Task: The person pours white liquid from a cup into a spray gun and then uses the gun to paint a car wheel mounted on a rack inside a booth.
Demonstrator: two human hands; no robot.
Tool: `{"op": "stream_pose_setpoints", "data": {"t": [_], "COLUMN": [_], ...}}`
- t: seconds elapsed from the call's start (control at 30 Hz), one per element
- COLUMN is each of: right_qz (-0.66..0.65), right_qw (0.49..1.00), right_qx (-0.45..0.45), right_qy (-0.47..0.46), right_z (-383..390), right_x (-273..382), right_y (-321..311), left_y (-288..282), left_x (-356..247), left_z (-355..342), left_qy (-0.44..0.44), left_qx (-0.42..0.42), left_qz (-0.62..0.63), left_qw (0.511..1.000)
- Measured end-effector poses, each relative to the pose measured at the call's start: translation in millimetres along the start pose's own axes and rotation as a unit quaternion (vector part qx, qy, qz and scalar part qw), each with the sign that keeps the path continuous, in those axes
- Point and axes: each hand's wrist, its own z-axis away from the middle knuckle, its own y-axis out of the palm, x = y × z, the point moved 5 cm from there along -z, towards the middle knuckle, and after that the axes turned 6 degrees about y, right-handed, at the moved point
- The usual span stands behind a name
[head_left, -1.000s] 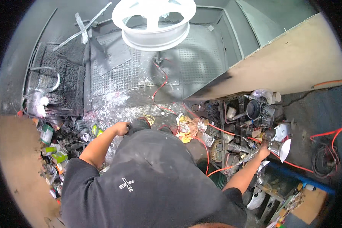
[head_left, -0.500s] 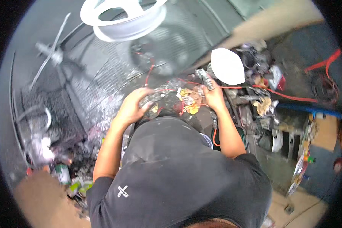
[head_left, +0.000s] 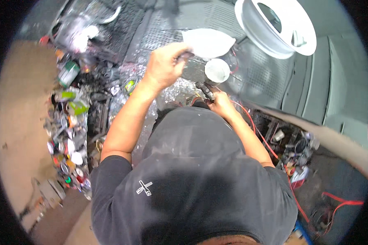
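Observation:
In my right hand (head_left: 221, 103), the fingers close round the dark handle of a spray gun (head_left: 205, 90), in front of my body. A round, open-topped cup (head_left: 216, 70), pale and greyish inside, stands right above the gun. My left hand (head_left: 167, 64) is raised to the left of the cup, with thumb and fingers pinched together. A white paper-like piece (head_left: 208, 43) with a pointed right end meets these fingertips and seems held by them, though blur softens the contact. A thin red hose (head_left: 249, 112) passes by my right hand and forearm.
A silver wheel rim (head_left: 270, 30) stands at the upper right over a grey, ridged surface. Cans, bottles and lids (head_left: 71, 143) crowd the left edge, near a green-and-white can (head_left: 68, 73). Clutter (head_left: 300, 147) lies on the right, and more red hose (head_left: 339, 202) coils at lower right.
My view has turned, so the wheel rim now appears at the right. The white piece has shifted from beside my right hand to my left fingertips, and the cup's open top now shows.

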Motion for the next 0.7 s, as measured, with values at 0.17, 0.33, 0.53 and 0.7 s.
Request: {"op": "stream_pose_setpoints", "data": {"t": [0.17,0.33,0.53,0.7], "right_qz": [0.045,0.082,0.035,0.052], "right_qw": [0.993,0.984,0.975,0.932], "right_qx": [0.076,0.093,0.117,0.253], "right_qy": [-0.076,-0.13,-0.186,-0.255], "right_z": [-16,-14,-9,14], "right_x": [15,21,12,39], "right_y": [-1,-12,1,22], "left_y": [-42,-33,-29,-57], "left_x": [-2,-24,-45,-51], "left_z": [38,65,96,166], "left_qy": [-0.052,-0.087,-0.141,-0.235], "left_qx": [-0.093,-0.176,-0.232,-0.298], "left_qz": [-0.071,-0.05,-0.091,-0.145], "left_qw": [0.992,0.979,0.958,0.914]}}
